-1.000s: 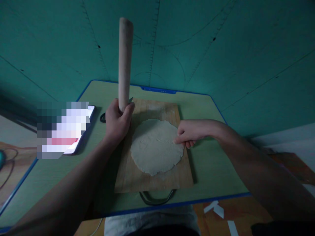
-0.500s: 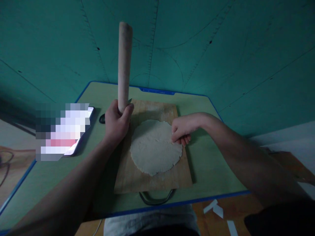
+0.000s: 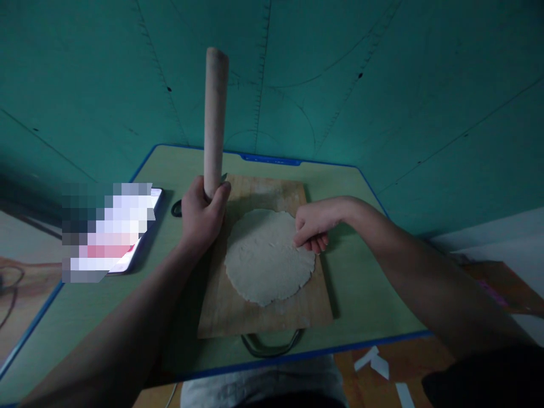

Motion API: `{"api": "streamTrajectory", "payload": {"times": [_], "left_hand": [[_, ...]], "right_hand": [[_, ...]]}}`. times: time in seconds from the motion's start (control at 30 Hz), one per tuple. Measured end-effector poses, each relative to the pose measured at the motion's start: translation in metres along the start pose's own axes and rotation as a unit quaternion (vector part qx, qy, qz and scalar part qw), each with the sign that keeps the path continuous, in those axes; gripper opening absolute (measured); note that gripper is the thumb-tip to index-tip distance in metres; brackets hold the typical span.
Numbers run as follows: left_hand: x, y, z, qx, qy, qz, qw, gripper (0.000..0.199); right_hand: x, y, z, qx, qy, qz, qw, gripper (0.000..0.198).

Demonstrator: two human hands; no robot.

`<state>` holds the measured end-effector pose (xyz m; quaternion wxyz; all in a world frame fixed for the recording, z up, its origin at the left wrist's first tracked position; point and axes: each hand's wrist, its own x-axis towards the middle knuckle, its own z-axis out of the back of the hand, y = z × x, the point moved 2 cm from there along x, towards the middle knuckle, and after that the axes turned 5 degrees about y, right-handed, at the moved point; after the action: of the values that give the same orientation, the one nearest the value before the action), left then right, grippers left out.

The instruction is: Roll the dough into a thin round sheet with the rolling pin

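Note:
In my left hand (image 3: 204,211), a pale wooden rolling pin (image 3: 216,122) stands upright, with the fingers and thumb wrapped round its lower end. A flat, roughly round sheet of dough (image 3: 266,258) with a ragged edge lies on the wooden board (image 3: 225,324). My right hand (image 3: 312,225) is at the dough's upper right edge, fingers curled and thumb pressed in a pinch there. How much dough sits between those fingertips is hidden. Beside the board's upper left, the left hand rests above its edge.
Under the board is a light green table (image 3: 361,294) with blue edging. A phone (image 3: 144,235), partly blurred out, lies on its left side. A dark handle (image 3: 272,350) juts out below the board. Behind stands a green wall (image 3: 318,68); white paper strips (image 3: 374,361) lie on the floor.
The view has tilted slightly, so everything sits a little lower. Both hands, the rolling pin and the dough hold almost the same places relative to one another.

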<state>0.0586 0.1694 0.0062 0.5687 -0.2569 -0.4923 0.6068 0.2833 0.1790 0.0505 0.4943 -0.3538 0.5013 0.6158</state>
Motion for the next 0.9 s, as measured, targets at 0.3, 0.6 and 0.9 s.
{"api": "streamTrajectory", "payload": {"times": [0.3,0.6,0.9], "left_hand": [[0.001,-0.001,0.001,0.012,-0.009,-0.004,1.000,0.030],[0.000,-0.001,0.001,-0.005,0.002,0.000,1.000,0.027],[0.000,0.000,0.000,-0.018,0.005,0.008,1.000,0.028]], "right_hand": [[-0.002,0.015,-0.005,-0.071,-0.043,-0.051,0.995,0.030],[0.000,-0.010,-0.003,0.052,-0.022,0.034,0.998,0.035],[-0.001,0.004,-0.002,-0.022,-0.007,0.005,1.000,0.039]]}}
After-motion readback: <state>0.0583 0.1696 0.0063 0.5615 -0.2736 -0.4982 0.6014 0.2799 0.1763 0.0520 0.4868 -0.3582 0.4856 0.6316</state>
